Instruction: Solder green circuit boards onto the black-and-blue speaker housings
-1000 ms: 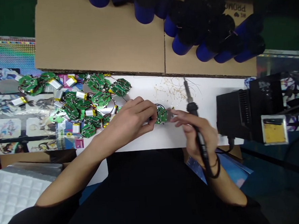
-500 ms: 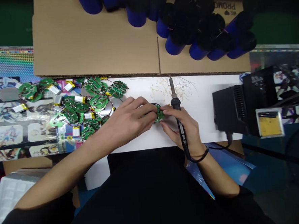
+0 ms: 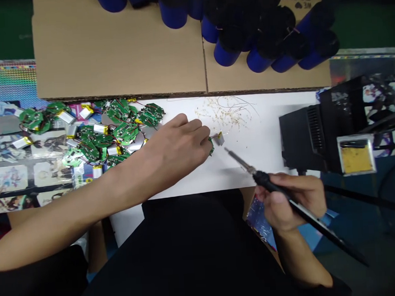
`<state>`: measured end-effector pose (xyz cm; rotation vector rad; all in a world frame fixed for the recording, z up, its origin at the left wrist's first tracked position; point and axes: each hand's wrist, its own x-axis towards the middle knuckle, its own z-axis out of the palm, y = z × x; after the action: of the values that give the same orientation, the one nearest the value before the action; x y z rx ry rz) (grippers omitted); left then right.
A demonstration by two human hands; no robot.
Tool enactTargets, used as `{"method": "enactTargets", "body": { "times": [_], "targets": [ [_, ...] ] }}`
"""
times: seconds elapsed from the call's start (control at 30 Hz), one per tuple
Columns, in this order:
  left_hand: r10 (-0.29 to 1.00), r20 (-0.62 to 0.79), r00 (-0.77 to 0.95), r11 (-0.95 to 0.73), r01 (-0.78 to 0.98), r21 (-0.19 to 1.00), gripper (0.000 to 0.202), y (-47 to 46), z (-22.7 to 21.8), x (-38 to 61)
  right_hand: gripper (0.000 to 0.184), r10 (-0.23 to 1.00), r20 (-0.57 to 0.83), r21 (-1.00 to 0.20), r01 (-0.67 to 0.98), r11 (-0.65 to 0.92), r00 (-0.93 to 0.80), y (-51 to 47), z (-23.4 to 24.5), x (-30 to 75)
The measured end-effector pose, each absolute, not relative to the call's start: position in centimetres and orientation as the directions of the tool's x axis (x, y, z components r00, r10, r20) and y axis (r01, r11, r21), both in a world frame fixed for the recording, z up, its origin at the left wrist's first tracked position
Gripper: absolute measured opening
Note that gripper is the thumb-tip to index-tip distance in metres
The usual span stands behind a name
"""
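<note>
My left hand (image 3: 183,144) is closed over a green circuit board (image 3: 211,148) above the white work surface (image 3: 186,182); the fingers cover most of the board. From the board's right side a small silver battery pouch (image 3: 219,139) with yellow tape sticks out. Gripped in my right hand (image 3: 281,214) is a black soldering iron (image 3: 262,179), its metal tip pointing up and left toward the battery, a short gap away. To the left of my left hand lies a pile of green circuit boards (image 3: 123,112) with wires and battery pouches.
Wire clippings and yellowish bits (image 3: 230,112) are scattered behind my hands. A black soldering station (image 3: 299,139) and a yellow sponge tray (image 3: 356,156) stand at the right. Across the back is a cardboard box (image 3: 118,59) with several blue cylinders (image 3: 227,54) on top.
My right hand has let go of the board and moved right and toward me. The soldering iron has swung from upright to slanting, tip to the left. My left hand stays at the board.
</note>
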<state>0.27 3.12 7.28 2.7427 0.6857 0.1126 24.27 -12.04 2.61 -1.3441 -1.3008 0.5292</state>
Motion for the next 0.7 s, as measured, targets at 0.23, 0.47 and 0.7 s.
{"method": "enactTargets", "body": {
  "times": [0.23, 0.47, 0.7],
  "targets": [
    [0.47, 0.025, 0.883, -0.815, 0.422, 0.398, 0.027, 3.4, 7.0, 0.6, 0.034, 0.887, 0.46, -0.749, 0.553, 0.365, 0.037, -13.2, 1.5, 23.2],
    [0.447, -0.014, 0.894, -0.85, 0.429, 0.305, 0.03, 3.4, 7.9, 1.1, 0.041, 0.866, 0.499, -0.711, 0.554, 0.433, -0.036, -12.5, 0.8, 23.4],
    [0.404, -0.111, 0.908, -0.897, 0.417, 0.146, 0.028, 3.6, 8.8, 1.6, 0.035, 0.872, 0.487, -0.683, 0.599, 0.418, -0.053, -12.3, 1.8, 23.2]
  ]
}}
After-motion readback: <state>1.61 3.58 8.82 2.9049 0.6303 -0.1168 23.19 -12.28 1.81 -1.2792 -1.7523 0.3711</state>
